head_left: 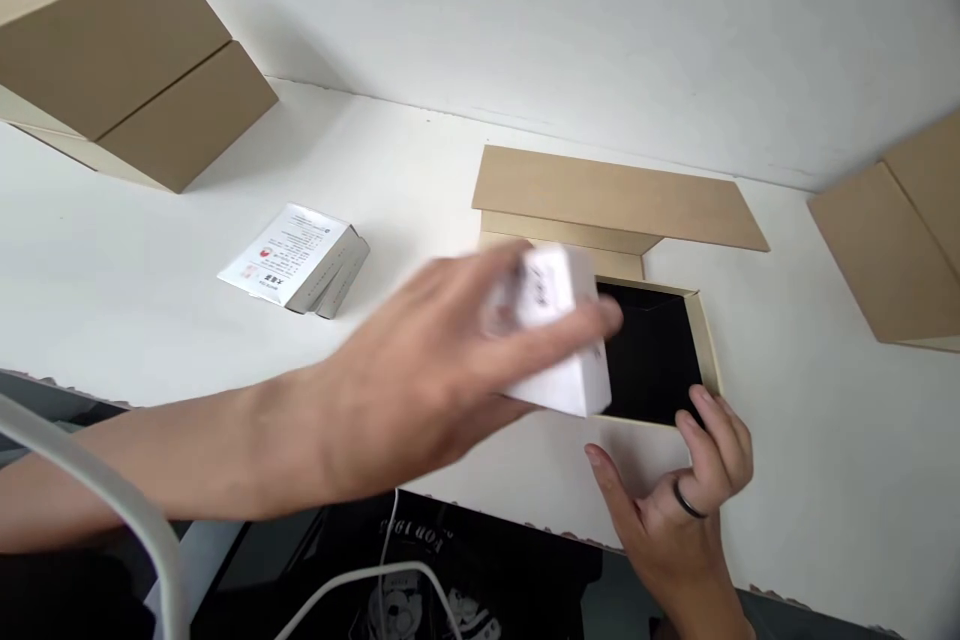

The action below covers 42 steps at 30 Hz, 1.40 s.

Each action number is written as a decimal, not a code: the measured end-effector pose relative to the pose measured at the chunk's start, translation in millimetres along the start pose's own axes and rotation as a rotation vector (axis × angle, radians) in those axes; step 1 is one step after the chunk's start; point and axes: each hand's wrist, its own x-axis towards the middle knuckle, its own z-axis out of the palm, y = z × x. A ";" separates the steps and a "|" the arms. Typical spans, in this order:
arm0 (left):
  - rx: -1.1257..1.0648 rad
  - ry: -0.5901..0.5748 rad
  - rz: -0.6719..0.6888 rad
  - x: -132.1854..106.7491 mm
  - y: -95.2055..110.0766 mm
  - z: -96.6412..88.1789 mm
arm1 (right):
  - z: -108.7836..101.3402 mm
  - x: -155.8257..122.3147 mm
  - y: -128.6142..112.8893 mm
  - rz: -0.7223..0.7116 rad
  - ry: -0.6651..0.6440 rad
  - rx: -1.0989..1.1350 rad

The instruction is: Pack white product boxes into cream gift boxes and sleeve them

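Note:
My left hand (442, 360) is closed around a small white carton (559, 375) with dark print, blurred by motion. It holds the carton over the left part of an open cardboard box (709, 340) with a black interior (649, 355). At the box's front right corner is my right hand (690, 500), with a dark ring on one finger. Its bent fingertips touch the rim, while the thumb stretches out apart in front of the box. To the left, several white printed cartons (289, 250) lie in a slanted stack.
The box's brown lid (615, 195) is folded back toward the wall. One brown box (142, 70) stands at the back left, another (892, 240) at the right edge. A white cable (135, 510) loops across the lower left, before the table's chipped front edge.

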 end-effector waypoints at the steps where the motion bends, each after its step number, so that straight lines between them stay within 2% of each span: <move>1: 0.042 -0.141 0.056 8.4 3.6 5.2 | -0.5 -0.1 0.1 0.002 -0.005 -0.002; 3: 0.102 -0.409 0.103 24.9 8.1 15.0 | -1.9 0.1 0.2 0.010 -0.014 0.002; 6: 0.115 -0.656 0.097 47.6 10.2 21.5 | -3.7 1.1 0.1 0.042 -0.031 0.027; 9: 0.207 -0.754 0.083 62.1 12.4 22.1 | -4.1 1.6 -0.3 0.056 -0.036 0.044; 12: 0.201 -0.745 0.057 61.7 15.5 25.8 | -4.4 0.9 -0.4 0.055 -0.032 0.046; 14: 0.174 -0.643 0.027 51.5 16.4 28.8 | -5.0 0.4 -0.3 0.067 -0.046 0.051; 16: 0.163 -0.458 0.010 34.2 14.4 27.9 | -6.0 0.3 -0.3 0.077 -0.056 0.063; 19: 0.057 -0.154 -0.068 -0.5 0.7 15.2 | -7.1 1.5 -0.8 0.073 -0.050 0.081; 20: 0.040 -0.068 -0.166 -13.2 -7.3 8.7 | -7.2 2.1 -1.0 0.076 -0.050 0.085; 22: 0.143 0.052 -0.499 -38.3 -26.8 -4.2 | -7.0 3.1 -1.0 0.089 -0.055 0.091; 23: 0.230 0.067 -0.690 -50.6 -37.2 -9.3 | -6.7 3.4 -0.6 0.092 -0.056 0.089; 25: 0.312 -0.008 -0.995 -74.0 -55.6 -14.9 | -5.8 3.1 0.8 0.070 -0.045 0.071; 27: 0.274 -0.027 -1.114 -95.0 -67.7 -14.4 | -4.4 1.9 2.9 0.032 -0.025 0.042; 30: 0.256 0.186 -1.062 -116.8 -72.3 -7.5 | -2.1 -0.6 5.7 0.002 -0.003 0.004; 34: 0.043 0.221 -1.215 -121.6 -66.0 -0.2 | -1.0 -3.4 7.6 -0.009 0.005 0.006; 35: -0.015 0.266 -1.225 -119.9 -65.4 0.5 | -1.0 -4.3 8.1 -0.015 0.004 0.005; 37: -0.080 0.423 -1.144 -115.1 -68.0 0.9 | -1.1 -6.5 9.4 -0.020 0.006 -0.001; 39: -0.113 0.606 -0.991 -109.3 -75.2 0.5 | -1.1 -8.8 11.1 -0.025 0.007 -0.003; 42: -0.063 0.878 -0.791 -99.3 -86.8 -0.2 | -1.0 -11.6 13.6 -0.036 0.011 -0.004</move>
